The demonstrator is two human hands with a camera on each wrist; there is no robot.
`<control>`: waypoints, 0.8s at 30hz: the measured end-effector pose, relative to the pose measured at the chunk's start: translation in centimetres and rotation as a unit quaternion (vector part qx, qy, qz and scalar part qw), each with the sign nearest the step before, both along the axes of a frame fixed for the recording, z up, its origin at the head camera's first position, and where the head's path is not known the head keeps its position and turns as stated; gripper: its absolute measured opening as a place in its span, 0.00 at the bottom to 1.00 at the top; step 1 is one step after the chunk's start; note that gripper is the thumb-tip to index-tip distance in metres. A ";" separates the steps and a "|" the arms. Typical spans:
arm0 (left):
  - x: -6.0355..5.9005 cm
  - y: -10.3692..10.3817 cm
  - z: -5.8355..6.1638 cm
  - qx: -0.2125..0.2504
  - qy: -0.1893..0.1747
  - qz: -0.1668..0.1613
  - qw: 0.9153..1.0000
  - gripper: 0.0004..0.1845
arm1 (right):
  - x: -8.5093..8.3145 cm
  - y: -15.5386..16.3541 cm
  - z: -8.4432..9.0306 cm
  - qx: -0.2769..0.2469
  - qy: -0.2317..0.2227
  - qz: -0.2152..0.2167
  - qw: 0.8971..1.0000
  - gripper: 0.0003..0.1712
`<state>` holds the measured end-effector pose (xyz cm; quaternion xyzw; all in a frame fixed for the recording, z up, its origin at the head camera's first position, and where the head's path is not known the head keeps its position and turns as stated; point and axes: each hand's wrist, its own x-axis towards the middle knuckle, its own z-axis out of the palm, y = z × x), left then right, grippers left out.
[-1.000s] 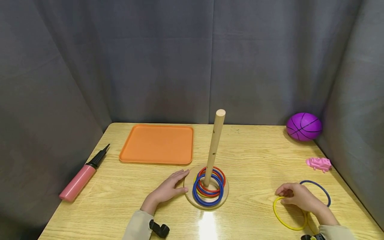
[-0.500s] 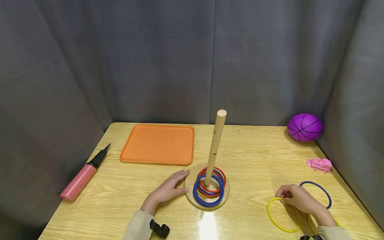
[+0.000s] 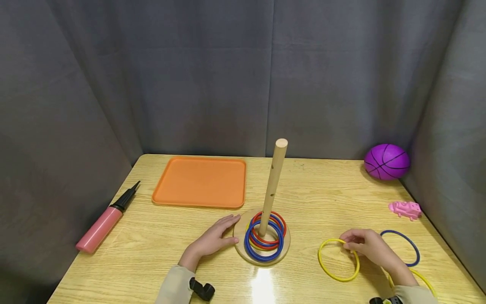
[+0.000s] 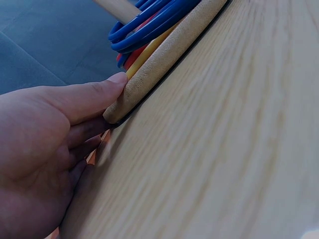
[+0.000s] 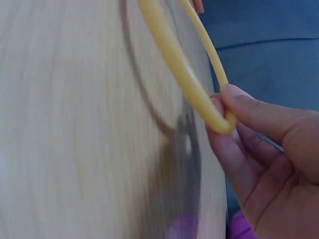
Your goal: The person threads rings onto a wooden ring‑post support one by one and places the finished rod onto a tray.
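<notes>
My right hand (image 3: pixel 370 248) pinches a yellow ring (image 3: pixel 341 280) between thumb and fingers, just over the table. In the right wrist view that yellow ring (image 5: pixel 174 56) casts a shadow on the wood. Several blue, red and yellow rings lie around the foot of an upright wooden peg (image 3: pixel 273 181), on its round wooden base (image 3: pixel 240 230). My left hand (image 3: pixel 212 240) rests at the left edge of this base with fingers extended. In the left wrist view the thumb (image 4: pixel 117 79) touches the base rim (image 4: pixel 149 82).
A blue ring (image 3: pixel 395 231) and another yellow ring (image 3: pixel 425 280), partly behind the right forearm, lie at the right. Beyond are a pink toy (image 3: pixel 404 209) and a purple ball (image 3: pixel 386 161). An orange tray (image 3: pixel 201 181) lies at the back left, a pink hand pump (image 3: pixel 100 230) farther left.
My right hand has drawn the yellow ring leftward, away from the other yellow and blue rings and toward the peg. The left hand has stayed at the base.
</notes>
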<state>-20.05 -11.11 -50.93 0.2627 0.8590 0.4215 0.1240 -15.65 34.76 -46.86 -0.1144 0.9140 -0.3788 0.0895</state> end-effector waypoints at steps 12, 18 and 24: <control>-0.1 0.0 -0.1 -0.001 0.001 -0.001 1.000 0.37 | -0.2 -3.7 2.2 -0.248 -0.075 -0.096 0.961 0.13; -0.1 -0.1 0.0 -0.003 0.001 -0.001 1.000 0.37 | -0.5 -5.7 5.0 -0.341 -0.075 -0.098 0.932 0.15; -0.1 0.0 0.1 -0.006 0.004 -0.002 1.000 0.37 | -0.7 -7.5 8.5 -0.391 -0.054 -0.074 0.916 0.16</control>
